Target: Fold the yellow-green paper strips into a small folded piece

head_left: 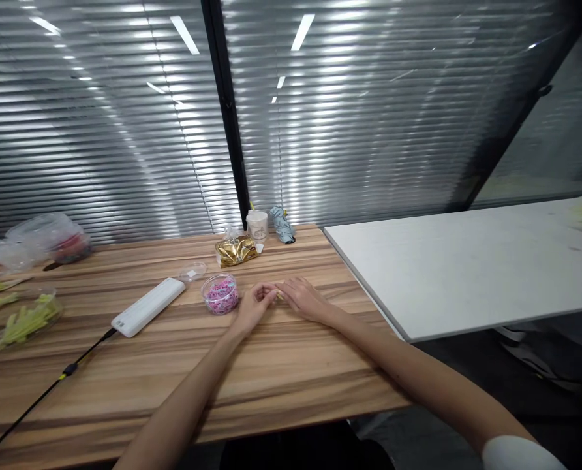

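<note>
A round clear tub [205,301] stands uncovered on the wooden surface [291,375], just beside the left hand [254,307]; it contains a tangled mass of pink and purple bits [222,297], individually too small to identify. A clear round lid [194,270] with a white label lies behind the tub and to its left, near one end of a white power strip [149,305]. At the left side, a clear tray [56,307] holds a heap of yellow strips [27,321]; its outline is blurred. Farther back, clear plastic containers [41,226] hold red and dark contents that cannot be made out. A white cup [258,226] stands near the rear edge, behind a gold packet [237,251]; the inside of the cup is not visible. Both forearms extend forward over the surface and converge, so that the fingertips of the two hands meet to the right of the tub. A small yellow piece [280,296] is located between these fingertips. The left hand is curled, with thumb and forefinger pinched narrow at the piece. The right hand [303,299] is palm down, fingers extended toward the piece; whether it grips cannot be told.
</note>
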`<state>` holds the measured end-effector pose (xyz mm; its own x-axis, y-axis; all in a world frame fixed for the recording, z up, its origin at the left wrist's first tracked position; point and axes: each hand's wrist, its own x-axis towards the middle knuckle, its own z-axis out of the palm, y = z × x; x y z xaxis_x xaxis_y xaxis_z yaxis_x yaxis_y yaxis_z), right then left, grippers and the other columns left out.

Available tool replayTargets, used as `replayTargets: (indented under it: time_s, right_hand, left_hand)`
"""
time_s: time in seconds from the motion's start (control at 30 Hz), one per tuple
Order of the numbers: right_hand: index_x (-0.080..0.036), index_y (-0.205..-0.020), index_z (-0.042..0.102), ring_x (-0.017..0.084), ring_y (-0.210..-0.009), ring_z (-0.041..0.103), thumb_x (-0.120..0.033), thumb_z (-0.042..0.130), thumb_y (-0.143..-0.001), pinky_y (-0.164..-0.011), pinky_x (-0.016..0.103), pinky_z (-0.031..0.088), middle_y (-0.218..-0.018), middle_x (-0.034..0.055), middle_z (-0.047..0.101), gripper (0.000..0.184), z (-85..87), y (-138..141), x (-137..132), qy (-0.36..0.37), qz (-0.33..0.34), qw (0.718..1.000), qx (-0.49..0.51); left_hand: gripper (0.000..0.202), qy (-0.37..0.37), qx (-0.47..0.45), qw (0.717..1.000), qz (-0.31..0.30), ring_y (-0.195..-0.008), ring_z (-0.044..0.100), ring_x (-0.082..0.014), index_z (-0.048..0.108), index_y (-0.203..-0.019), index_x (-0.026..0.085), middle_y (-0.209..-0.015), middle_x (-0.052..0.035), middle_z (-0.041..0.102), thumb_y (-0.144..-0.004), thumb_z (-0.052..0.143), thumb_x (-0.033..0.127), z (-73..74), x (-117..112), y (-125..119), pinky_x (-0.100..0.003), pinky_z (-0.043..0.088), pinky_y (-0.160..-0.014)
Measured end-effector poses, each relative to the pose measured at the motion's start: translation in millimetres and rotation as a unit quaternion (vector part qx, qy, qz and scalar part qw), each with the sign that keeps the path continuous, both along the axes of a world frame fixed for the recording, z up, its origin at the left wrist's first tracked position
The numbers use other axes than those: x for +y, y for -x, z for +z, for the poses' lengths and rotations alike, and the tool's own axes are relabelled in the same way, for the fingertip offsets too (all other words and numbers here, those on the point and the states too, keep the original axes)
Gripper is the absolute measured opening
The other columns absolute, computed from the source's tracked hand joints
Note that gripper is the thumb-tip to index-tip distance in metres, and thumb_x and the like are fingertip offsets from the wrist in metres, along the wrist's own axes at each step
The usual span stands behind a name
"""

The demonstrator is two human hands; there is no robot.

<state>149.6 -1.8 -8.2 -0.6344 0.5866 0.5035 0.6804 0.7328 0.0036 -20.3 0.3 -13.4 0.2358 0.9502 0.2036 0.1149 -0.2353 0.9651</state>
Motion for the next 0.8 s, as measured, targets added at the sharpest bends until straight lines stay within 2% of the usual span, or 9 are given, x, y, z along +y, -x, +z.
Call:
replayTargets:
  time_s: [0.17, 0.33, 0.57, 0.8]
  right_hand:
    - [-0.009, -0.116, 0.046, 0.021, -0.092, 0.051, -0.028, 0.036, -0.090, -0.080, 0.035, 0.038, -0.101, 0.0131, 0.058, 0.033, -0.9, 2.0, -1.6, -0.053, 0.009, 0.998, -0.019]
    - [-0.008, -0.128, 0.033, 0.020, -0.092, 0.051, -0.018, 0.034, -0.090, -0.082, 0.036, 0.039, -0.102, 0.0125, 0.058, 0.039, -4.7, 1.9, -1.1, -0.056, 0.003, 0.997, -0.048]
    - [-0.007, -0.131, 0.028, 0.023, -0.094, 0.050, -0.012, 0.038, -0.087, -0.082, 0.039, 0.039, -0.105, 0.0148, 0.056, 0.046, -3.9, 4.0, -4.1, -0.068, -0.019, 0.995, -0.070]
    - [-0.008, -0.132, 0.028, 0.023, -0.094, 0.050, -0.011, 0.038, -0.086, -0.082, 0.037, 0.039, -0.107, 0.0141, 0.056, 0.047, -2.8, 4.3, -5.3, -0.063, -0.028, 0.995, -0.072]
  left_hand:
    - [0.030, 0.023, -0.041, 0.999, 0.023, -0.065, 0.058, -0.0130, 0.057, -0.078, 0.013, -0.076, -0.0048, 0.064, -0.066, 0.064, 0.039, -0.7, 1.1, -0.3, -0.026, 0.047, -0.063]
    - [0.029, 0.030, -0.055, 0.998, 0.012, -0.067, 0.060, -0.0144, 0.059, -0.078, 0.013, -0.074, -0.0046, 0.065, -0.064, 0.067, 0.037, 0.4, 0.2, 0.5, -0.028, 0.049, -0.065]
    - [0.032, 0.034, -0.055, 0.998, 0.022, -0.064, 0.060, -0.0146, 0.062, -0.078, 0.012, -0.075, -0.0062, 0.067, -0.061, 0.069, 0.038, 0.7, 0.5, 1.2, -0.030, 0.051, -0.065]
    - [0.033, 0.052, -0.064, 0.997, 0.012, -0.061, 0.058, -0.0121, 0.061, -0.080, 0.012, -0.072, -0.0052, 0.066, -0.061, 0.069, 0.038, 3.2, -0.6, 1.6, -0.027, 0.049, -0.063]
